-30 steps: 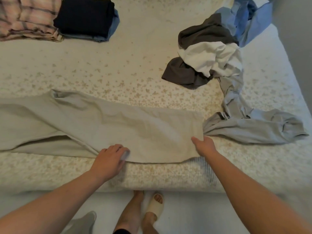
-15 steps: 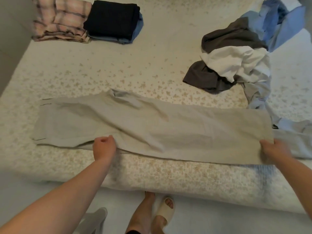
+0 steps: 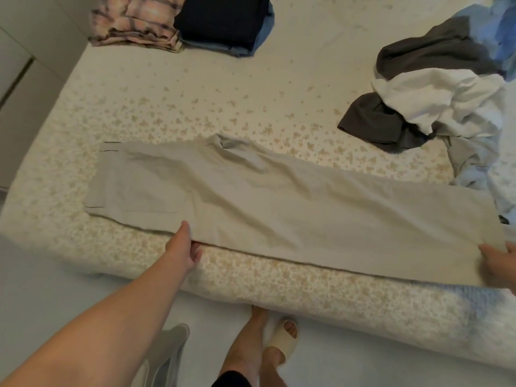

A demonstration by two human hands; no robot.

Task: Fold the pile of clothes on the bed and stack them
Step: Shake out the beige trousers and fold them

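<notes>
Trousers (image 3: 279,208) lie flat along the bed (image 3: 195,107) edge; left hand (image 3: 185,247) and right hand (image 3: 499,265) pinch their near hem

A wide bed (image 3: 195,88) fills most of the frame, its cream cover sprinkled with small tan flower-like marks that thin out toward the top. The near edge of the mattress (image 3: 321,294) rolls down toward the floor along the lower middle, where the print is denser. A pale, smooth floor (image 3: 55,275) shows at the lower left and along the bottom. In the upper left corner stands a white wall or cupboard front (image 3: 25,79) with a dark vertical seam. The light is soft and even, with a faint bluish cast on the mattress side at the lower right.
</notes>
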